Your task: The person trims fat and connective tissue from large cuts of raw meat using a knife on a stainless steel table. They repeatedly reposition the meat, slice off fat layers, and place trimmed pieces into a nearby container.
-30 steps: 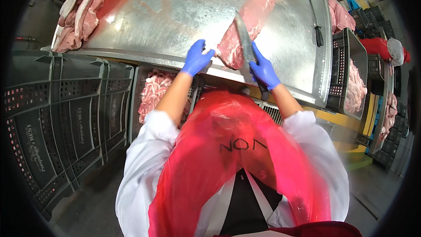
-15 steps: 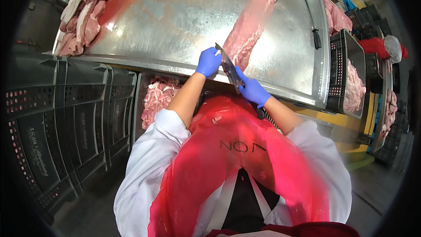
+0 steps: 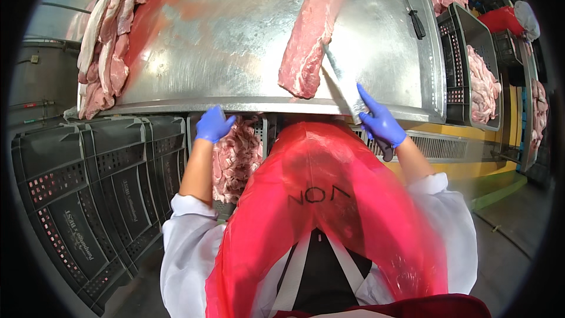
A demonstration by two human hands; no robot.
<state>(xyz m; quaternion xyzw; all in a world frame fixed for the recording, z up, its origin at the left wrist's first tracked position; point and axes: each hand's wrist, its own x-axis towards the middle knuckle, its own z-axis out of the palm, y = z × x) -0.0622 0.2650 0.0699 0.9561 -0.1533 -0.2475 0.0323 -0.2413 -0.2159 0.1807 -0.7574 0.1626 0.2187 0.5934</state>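
Over a crate (image 3: 264, 135) of pale pink trimmings (image 3: 237, 162): one left hand (image 3: 215, 124), blue-gloved, thumb standing clear of the fingers; how far the fingers are open, and whether they enclose anything, cannot be told.

At the near edge of a metal table (image 3: 394, 70): one right hand (image 3: 381, 123), blue-gloved, closed round the dark handle of a long knife (image 3: 343, 82), one digit stretched up beside the blade; the tip lies at the right edge of the loin, contact unclear.

On the table, ahead of and between the hands: one long pink loin (image 3: 313, 32), lying lengthwise, its near end short of the rim.

Further right on the table: one slim tool (image 3: 417, 23), black-handled.

Far left of the table: meat strips (image 3: 112, 53), heaped, pale and pink.

Beyond the right edge: one dark crate (image 3: 452, 62) holding pink meat (image 3: 484, 85).

Left, below the table: dark perforated crates (image 3: 103, 185), side by side.
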